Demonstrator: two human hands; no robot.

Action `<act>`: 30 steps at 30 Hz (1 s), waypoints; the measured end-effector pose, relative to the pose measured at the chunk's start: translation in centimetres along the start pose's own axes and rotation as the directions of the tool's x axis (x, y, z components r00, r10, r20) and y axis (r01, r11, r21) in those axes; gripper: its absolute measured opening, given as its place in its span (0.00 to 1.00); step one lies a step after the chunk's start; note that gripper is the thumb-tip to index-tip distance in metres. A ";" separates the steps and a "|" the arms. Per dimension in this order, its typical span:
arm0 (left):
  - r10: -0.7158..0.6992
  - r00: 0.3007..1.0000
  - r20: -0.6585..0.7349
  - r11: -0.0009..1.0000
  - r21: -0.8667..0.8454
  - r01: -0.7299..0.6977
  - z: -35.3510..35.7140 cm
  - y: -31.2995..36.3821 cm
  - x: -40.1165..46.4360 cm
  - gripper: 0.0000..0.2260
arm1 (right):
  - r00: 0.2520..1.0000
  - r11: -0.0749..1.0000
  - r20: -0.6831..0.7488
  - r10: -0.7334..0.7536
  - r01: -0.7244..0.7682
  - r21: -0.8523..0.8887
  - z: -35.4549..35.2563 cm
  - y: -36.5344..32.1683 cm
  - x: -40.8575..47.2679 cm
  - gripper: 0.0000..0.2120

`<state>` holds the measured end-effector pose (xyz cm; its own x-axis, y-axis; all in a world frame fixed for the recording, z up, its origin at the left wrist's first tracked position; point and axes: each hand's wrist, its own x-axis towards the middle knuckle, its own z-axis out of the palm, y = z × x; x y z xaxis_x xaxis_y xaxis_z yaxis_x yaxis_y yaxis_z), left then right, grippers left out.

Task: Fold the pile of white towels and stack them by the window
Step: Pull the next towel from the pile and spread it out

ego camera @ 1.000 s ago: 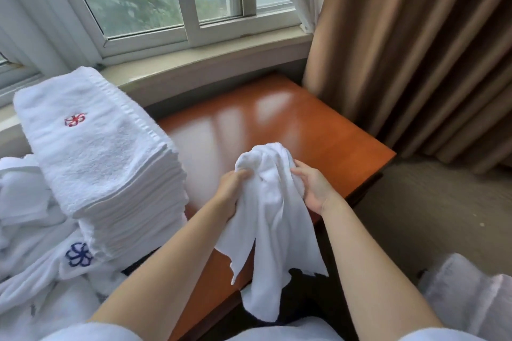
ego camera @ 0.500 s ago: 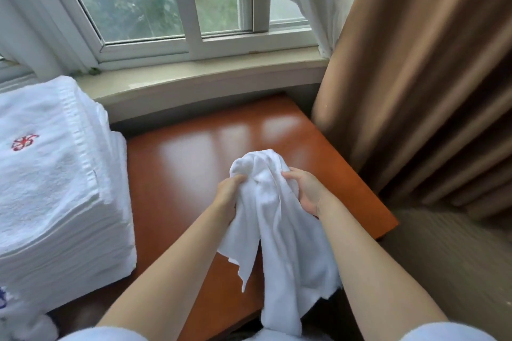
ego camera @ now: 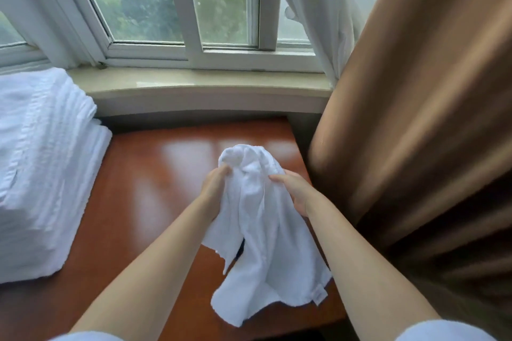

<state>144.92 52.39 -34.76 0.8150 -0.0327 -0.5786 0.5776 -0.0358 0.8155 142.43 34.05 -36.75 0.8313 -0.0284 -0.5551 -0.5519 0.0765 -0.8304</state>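
A crumpled white towel (ego camera: 260,232) hangs over the reddish wooden table (ego camera: 144,202), bunched at its top. My left hand (ego camera: 214,184) grips the bunched top from the left. From the right, my right hand (ego camera: 295,191) grips the same top edge. The towel's lower part drapes down loose between my forearms. A tall stack of folded white towels (ego camera: 41,163) stands on the table at the left, next to the window sill (ego camera: 194,83).
A brown curtain (ego camera: 415,119) hangs close on the right, touching the table's right edge. A sheer white curtain (ego camera: 313,8) hangs in front of the window (ego camera: 155,0). Bare table surface lies between the stack and my hands.
The view has swung right and up; the stack has slid to the left edge and the loose pile has left view. Both hands keep gripping the towel's top and have lifted it slightly.
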 end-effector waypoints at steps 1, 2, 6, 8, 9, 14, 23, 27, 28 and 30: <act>0.028 0.999 -0.024 0.999 0.022 -0.027 1.1 -0.1 -0.7 0.17 | 1.000 1.000 0.025 0.002 -0.001 -0.031 -1.1 -0.3 0.2 0.14; 0.047 0.998 -0.035 0.998 0.037 -0.046 2.2 -0.2 -1.5 0.17 | 0.999 0.998 0.048 0.009 -0.006 -0.056 -2.1 -0.6 0.2 0.13; 0.077 0.994 0.083 0.993 0.087 -0.084 4.9 -1.7 -3.7 0.23 | 0.984 0.990 0.158 0.081 -0.061 -0.128 -4.9 -1.4 -0.2 0.08; 0.020 0.998 0.068 0.990 0.136 -0.029 5.2 -2.3 -4.5 0.24 | 0.973 0.982 0.195 0.121 -0.089 -0.165 -5.6 -1.5 -0.1 0.07; 0.012 0.998 0.063 0.986 0.165 -0.022 5.2 -2.5 -5.0 0.22 | 0.968 0.979 0.212 0.136 -0.098 -0.181 -5.7 -1.4 0.0 0.08; 0.061 0.998 -0.010 0.939 0.339 -0.054 3.9 -2.0 -6.2 0.15 | 0.944 0.957 0.261 0.203 -0.135 -0.256 -4.6 -2.3 0.1 0.11; 0.526 0.564 -0.637 0.764 0.645 0.015 -3.9 2.1 -1.2 0.24 | 0.941 0.994 0.324 0.102 -0.087 -0.061 1.0 -6.5 4.8 0.18; 0.137 0.809 -0.572 0.945 0.320 0.066 -3.3 -3.0 2.6 0.10 | 0.968 0.807 0.125 0.219 -0.108 -0.580 1.8 -1.3 7.6 0.33; 0.080 0.845 -0.529 0.950 0.297 0.096 -2.8 -4.4 3.1 0.08 | 0.978 0.744 0.094 0.189 -0.080 -0.663 1.9 -0.2 8.0 0.34; -0.022 0.899 -0.437 0.943 0.290 0.164 -1.9 -6.4 3.7 0.12 | 0.994 0.475 0.061 0.095 0.009 -0.880 2.1 1.3 8.6 0.34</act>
<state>144.32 54.34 -42.06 0.7405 0.4082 -0.5338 0.6648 -0.3289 0.6707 148.96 36.03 -42.52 0.7777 0.0401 -0.6273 -0.3125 -0.8412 -0.4412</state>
